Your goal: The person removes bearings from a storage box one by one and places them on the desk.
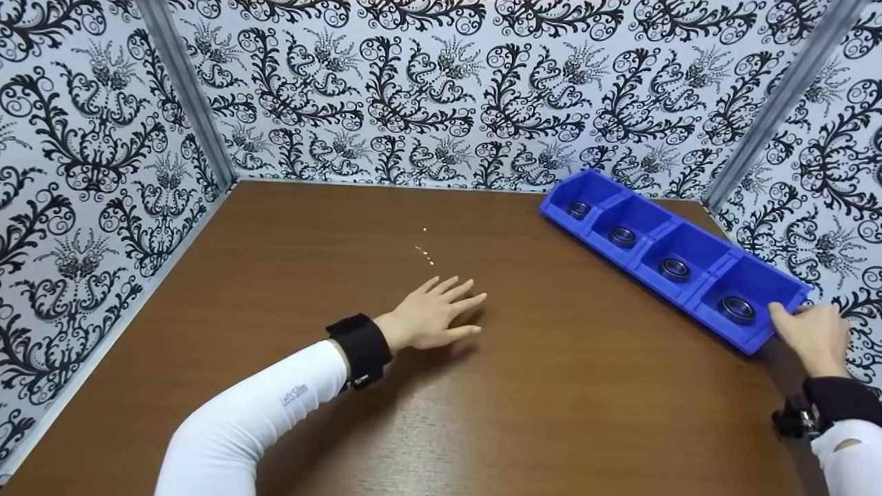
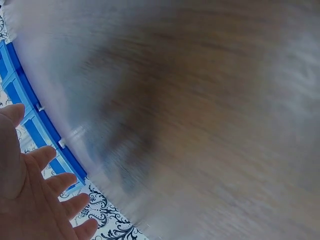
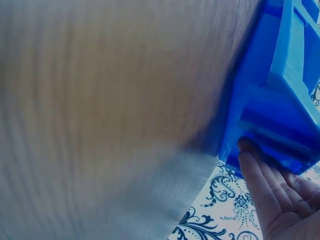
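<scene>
Brown tabletop (image 1: pixel 331 241) lies under the left hand (image 1: pixel 437 317), whose fingers are spread wide. Next, a bright blue four-part bin (image 1: pixel 653 244) sits slanted, one dark, shiny ring-shaped bearing (image 1: pixel 736 309) in each part. The right hand (image 1: pixel 816 337) pinches the bin's near end.

One high view, two low
Head camera faces forward and down over the table (image 1: pixel 310 241); wrist cameras sit nearer, sharing the blue bins (image 1: pixel 651 241): farther, left edge (left wrist); close, right edge (right wrist).
</scene>
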The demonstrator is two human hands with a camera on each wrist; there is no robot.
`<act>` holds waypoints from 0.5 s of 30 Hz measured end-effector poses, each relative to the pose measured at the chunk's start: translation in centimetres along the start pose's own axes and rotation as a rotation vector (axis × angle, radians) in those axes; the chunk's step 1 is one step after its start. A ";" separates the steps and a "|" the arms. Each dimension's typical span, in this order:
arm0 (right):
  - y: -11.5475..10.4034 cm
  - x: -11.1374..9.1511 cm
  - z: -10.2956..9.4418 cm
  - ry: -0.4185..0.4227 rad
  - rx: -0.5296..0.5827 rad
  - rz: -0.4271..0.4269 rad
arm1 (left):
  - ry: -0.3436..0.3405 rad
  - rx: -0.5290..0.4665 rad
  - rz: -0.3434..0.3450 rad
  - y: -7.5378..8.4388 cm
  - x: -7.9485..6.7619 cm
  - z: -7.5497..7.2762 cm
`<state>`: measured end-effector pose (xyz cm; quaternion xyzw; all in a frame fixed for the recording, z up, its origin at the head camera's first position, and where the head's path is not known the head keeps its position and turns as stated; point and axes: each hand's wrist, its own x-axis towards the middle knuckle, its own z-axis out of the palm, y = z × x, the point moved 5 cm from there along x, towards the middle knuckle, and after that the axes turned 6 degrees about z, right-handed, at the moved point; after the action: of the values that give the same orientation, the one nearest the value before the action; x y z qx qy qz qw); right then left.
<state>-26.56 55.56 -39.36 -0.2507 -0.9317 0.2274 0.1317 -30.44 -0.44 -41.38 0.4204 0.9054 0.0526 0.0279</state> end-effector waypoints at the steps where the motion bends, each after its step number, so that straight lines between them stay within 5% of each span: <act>1: 0.0 0.0 0.0 0.003 0.000 -0.001 | 0.001 -0.002 0.001 0.0 0.0 0.0; 15: 0.0 -0.2 0.2 -0.009 0.003 0.000 | -0.019 -0.013 0.000 0.1 0.0 0.0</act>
<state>-26.44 55.39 -39.59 -0.2492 -0.9321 0.2298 0.1277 -30.35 -0.36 -41.40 0.4207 0.9047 0.0543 0.0394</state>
